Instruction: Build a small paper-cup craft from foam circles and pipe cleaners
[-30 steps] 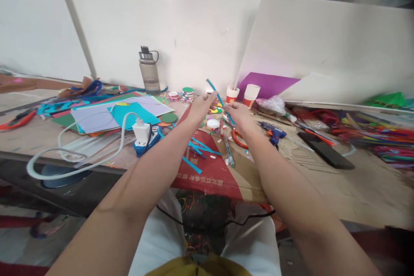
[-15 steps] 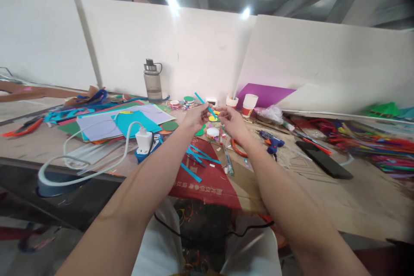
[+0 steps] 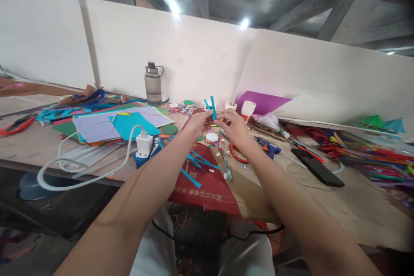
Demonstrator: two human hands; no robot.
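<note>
Above the middle of the table my two hands meet at a blue paper strip, whose two ends stick up in a narrow V. My left hand pinches it from the left, and my right hand has thumb and finger closed on it from the right. The fold between my fingertips is partly hidden. Below my hands lie several loose blue paper strips on a red printed cardboard. A round white-topped piece sits just under my fingers, near a pen.
Coloured paper sheets, a white plug adapter and its cable are on the left. A water bottle stands at the back. To the right are a paper cup, a blue glue gun, a black phone and pipe cleaners.
The blue strip was a single slanted length between my hands; now it is bent, with both ends pointing up. My right hand has closed in against my left.
</note>
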